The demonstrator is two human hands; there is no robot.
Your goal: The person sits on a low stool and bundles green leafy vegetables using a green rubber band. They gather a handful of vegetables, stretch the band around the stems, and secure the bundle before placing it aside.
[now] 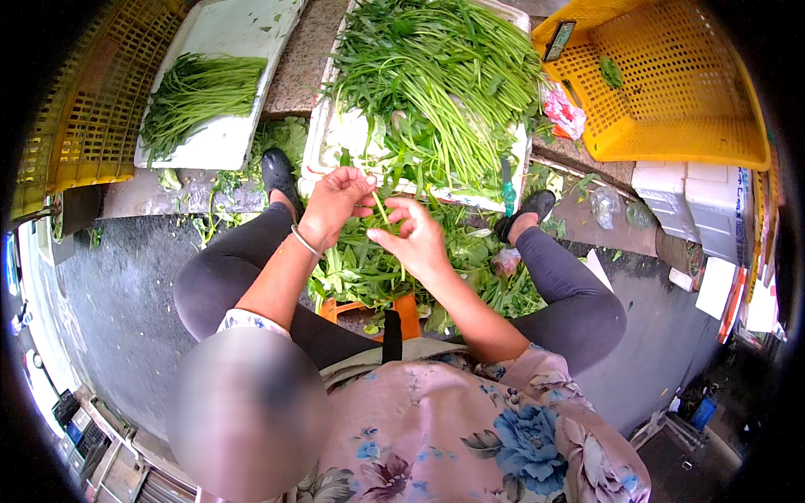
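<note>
My left hand [331, 204], with a bangle at the wrist, pinches a thin green stem [380, 206] between thumb and fingers. Close beside it, the fingers of my right hand [418, 242] are spread around the stem's lower part, thumb apart from fingertips. Beyond both hands, a white foam tray [312, 146] bears a large pile of long-stemmed leafy greens [440, 82], apparently water spinach. Loose leaves and stems [352, 270] are heaped on the ground below my hands, between my legs.
At upper left, a neat bunch of greens [207, 88] lies on a white foam lid [220, 28]. Yellow plastic crates [679, 141] flank both sides; a phone [558, 41] leans in the right one. A teal-wrapped object [507, 188] rests at the tray's corner. White foam boxes [717, 204] stand at right.
</note>
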